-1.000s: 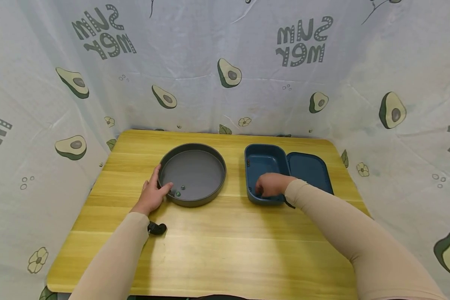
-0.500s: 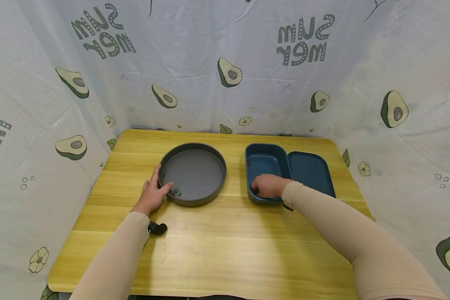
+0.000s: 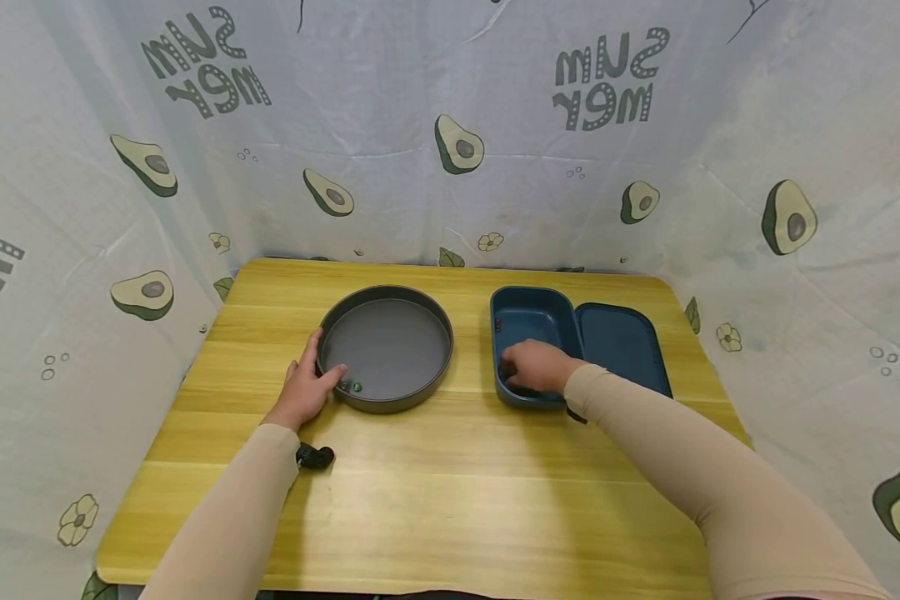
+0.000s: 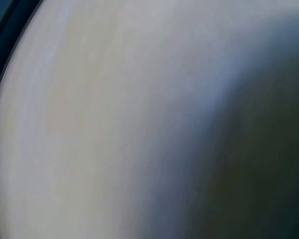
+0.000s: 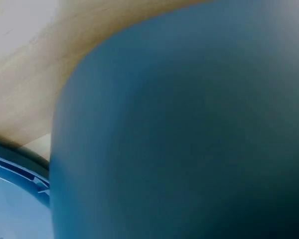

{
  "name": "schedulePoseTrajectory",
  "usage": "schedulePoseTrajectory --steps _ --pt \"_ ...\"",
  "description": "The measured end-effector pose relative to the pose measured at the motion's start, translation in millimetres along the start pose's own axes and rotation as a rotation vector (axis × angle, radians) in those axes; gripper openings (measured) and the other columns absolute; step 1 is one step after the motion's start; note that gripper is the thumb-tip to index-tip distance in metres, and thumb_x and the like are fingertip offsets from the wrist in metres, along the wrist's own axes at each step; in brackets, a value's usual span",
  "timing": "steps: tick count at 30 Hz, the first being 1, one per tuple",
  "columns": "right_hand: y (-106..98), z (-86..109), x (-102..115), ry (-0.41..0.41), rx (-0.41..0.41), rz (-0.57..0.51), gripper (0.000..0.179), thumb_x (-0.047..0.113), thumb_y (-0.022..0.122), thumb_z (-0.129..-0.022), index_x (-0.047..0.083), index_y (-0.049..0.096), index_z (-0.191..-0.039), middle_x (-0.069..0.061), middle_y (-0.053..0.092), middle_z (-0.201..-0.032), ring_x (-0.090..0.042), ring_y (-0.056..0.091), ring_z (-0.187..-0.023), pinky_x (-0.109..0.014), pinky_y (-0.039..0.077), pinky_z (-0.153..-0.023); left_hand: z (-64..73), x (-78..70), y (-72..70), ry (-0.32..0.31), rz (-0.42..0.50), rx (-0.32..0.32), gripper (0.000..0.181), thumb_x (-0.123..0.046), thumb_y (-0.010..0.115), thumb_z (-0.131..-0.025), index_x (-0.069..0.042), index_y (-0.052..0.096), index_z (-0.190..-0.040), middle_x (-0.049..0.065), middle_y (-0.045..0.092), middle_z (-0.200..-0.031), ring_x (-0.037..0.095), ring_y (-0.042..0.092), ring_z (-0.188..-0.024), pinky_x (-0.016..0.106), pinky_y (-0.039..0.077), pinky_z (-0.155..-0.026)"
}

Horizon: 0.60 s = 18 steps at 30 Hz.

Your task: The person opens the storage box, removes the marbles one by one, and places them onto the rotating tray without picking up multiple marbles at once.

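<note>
My left hand (image 3: 302,393) rests at the left side of a round grey pan (image 3: 394,405), its thumb over the rim and the index finger along the outer edge. Beside the thumb, a small green marble-like ball (image 3: 356,386) and a darker one (image 3: 343,385) lie on the pan floor. On the right, my right hand (image 3: 538,365) reaches down into a blue rectangular box (image 3: 537,293) with its fingers curled. Its fingertips are hidden, so I cannot see what they hold. Small dark reddish balls (image 3: 498,324) sit against the box's left wall.
A blue lid (image 3: 622,346) lies directly right of the box. The wooden table (image 3: 435,500) bears everything, with a printed curtain (image 3: 390,125) behind it. A black wrist device (image 3: 315,457) sits by the left wrist. Both wrist views are blurred.
The small balls in the pan have rolled, the darker one leftward toward the thumb. My right hand has shifted slightly left inside the box. My left hand has stayed in place.
</note>
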State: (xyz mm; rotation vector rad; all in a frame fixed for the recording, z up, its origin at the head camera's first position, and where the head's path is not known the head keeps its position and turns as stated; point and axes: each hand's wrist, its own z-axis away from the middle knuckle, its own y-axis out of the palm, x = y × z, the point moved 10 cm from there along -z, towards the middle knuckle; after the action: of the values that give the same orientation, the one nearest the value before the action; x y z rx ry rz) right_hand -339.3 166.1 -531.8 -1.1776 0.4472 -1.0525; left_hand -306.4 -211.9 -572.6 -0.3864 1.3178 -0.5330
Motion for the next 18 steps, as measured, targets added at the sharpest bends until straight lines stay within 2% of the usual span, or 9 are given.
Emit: schedulePoseTrajectory --steps 4,9,14,18 --pt "2 -1.7 -2 0.038 0.024 0.015 0.028 0.021 0.079 -0.096 0.009 0.070 -0.119 -0.004 0.073 -0.103 -0.018 0.067 -0.089 -0.039 0.061 -0.084 -0.1 0.0 0.0 0.003 -0.002 -0.003 0.088 -0.051 0.055 -0.106 -0.045 -0.007 -0.168 0.009 0.006 -0.179 0.055 -0.016 -0.159 0.082 0.004 -0.122" --pt "1 -3.4 -4 0.091 0.020 -0.006 0.046 0.025 0.079 -0.096 0.003 0.061 -0.133 -0.013 0.073 -0.118 -0.023 0.070 -0.101 -0.044 0.061 -0.092 -1.3 0.9 -0.2 0.010 -0.005 -0.006 0.088 -0.052 0.055 -0.106 -0.046 -0.007 -0.168 0.008 0.006 -0.179 0.055 -0.016 -0.159 0.082 0.004 -0.121" --pt "1 -10.0 -13 0.156 0.039 -0.048 0.077 0.029 0.077 -0.097 -0.003 0.039 -0.156 -0.023 0.061 -0.147 -0.035 0.065 -0.127 -0.050 0.056 -0.108 -1.3 1.9 -0.5 0.014 -0.003 -0.009 0.087 -0.052 0.055 -0.107 -0.045 -0.007 -0.168 0.007 0.005 -0.179 0.055 -0.016 -0.159 0.082 0.004 -0.122" --pt "1 -16.3 -14 0.154 0.077 -0.045 0.083 0.028 0.075 -0.099 -0.003 0.031 -0.163 -0.023 0.048 -0.160 -0.039 0.054 -0.142 -0.051 0.049 -0.117 -1.4 2.4 0.0 0.012 0.000 -0.008 0.087 -0.051 0.055 -0.107 -0.046 -0.007 -0.168 0.006 0.005 -0.179 0.055 -0.017 -0.159 0.082 0.003 -0.122"
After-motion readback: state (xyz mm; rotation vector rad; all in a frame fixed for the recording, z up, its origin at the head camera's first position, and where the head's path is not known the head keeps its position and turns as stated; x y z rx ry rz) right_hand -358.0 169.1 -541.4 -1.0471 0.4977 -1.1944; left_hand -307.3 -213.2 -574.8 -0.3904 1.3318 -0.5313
